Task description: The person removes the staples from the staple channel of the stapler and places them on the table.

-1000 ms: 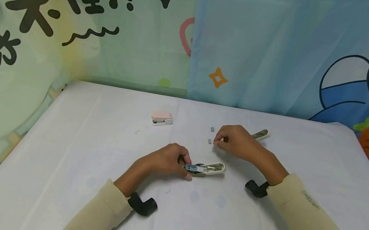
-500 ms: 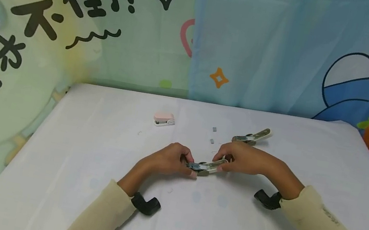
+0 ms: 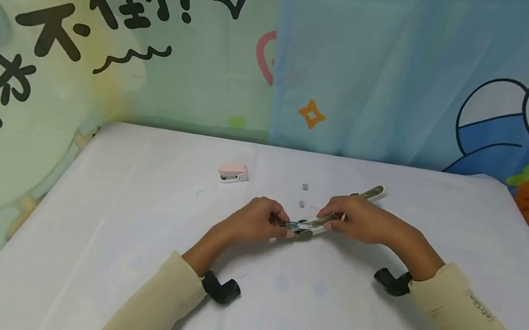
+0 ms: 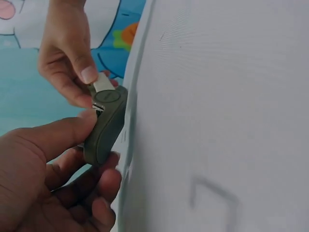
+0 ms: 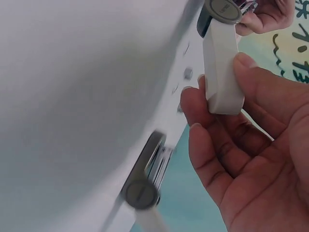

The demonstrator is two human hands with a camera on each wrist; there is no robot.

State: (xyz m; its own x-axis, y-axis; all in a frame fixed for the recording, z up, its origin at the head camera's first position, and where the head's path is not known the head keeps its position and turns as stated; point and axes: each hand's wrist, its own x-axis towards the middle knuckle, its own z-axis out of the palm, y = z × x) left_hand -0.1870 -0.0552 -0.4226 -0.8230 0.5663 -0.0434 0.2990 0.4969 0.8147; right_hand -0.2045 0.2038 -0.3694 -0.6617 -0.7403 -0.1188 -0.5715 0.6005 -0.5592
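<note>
Both hands hold one stapler (image 3: pixel 306 227), swung wide so its metal staple channel shows in the head view. My left hand (image 3: pixel 255 223) grips the dark olive end (image 4: pixel 108 128) between thumb and fingers. At the other end, my right hand (image 3: pixel 365 220) pinches the white arm (image 5: pixel 222 72) with its thumb against the side. Behind the right hand lies a second stapler (image 3: pixel 375 193), similar in olive and white and also spread; the right wrist view shows its round hinge (image 5: pixel 141 194). Two small grey staple strips (image 3: pixel 305 187) lie left of the right hand.
A small pink and white stapler (image 3: pixel 234 173) stands toward the back of the white-covered table (image 3: pixel 119 281). A few loose bent staples (image 3: pixel 198 193) are scattered on the cloth. A printed curtain (image 3: pixel 366 59) hangs behind the table's far edge.
My right hand has come from beside the staple strips to the stapler and now grips its white arm. My left hand and the stapler have shifted slightly right and away from me.
</note>
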